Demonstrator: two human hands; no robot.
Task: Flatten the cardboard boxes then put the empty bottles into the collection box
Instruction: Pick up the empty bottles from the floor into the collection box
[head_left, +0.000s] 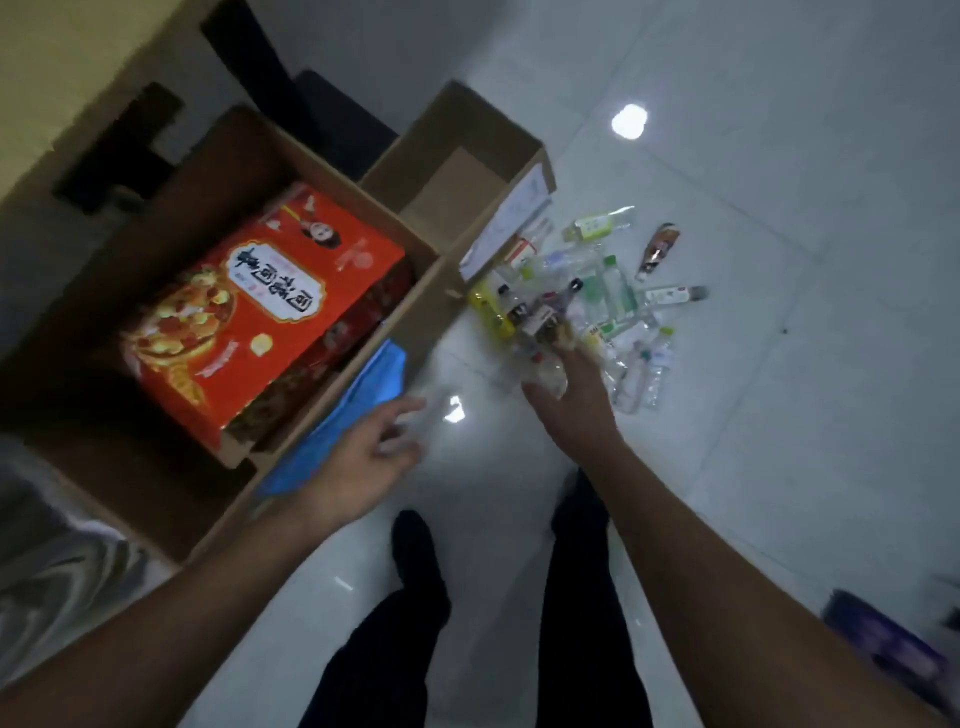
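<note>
A big open cardboard box (332, 379) stands on the floor at the left, with a flattened red printed carton (260, 312) lying in it. Behind it is a smaller open cardboard box (519, 171) with nothing in it. A pile of empty plastic bottles (618, 296) lies on the white floor to the right of the boxes. My right hand (571, 400) is at the pile's near edge, closed on a bunch of bottles (545, 322), some clear, some dark-capped. My left hand (374, 447) hovers beside the big box's wall, its fingers curled round a blurred clear bottle (428, 415).
A blue sheet (358, 410) leans against the big box's outer wall. My dark-trousered legs (415, 571) stand on the white tiles below the hands. A dark purple object (883, 644) sits at the lower right. Dark furniture (311, 114) stands behind the boxes.
</note>
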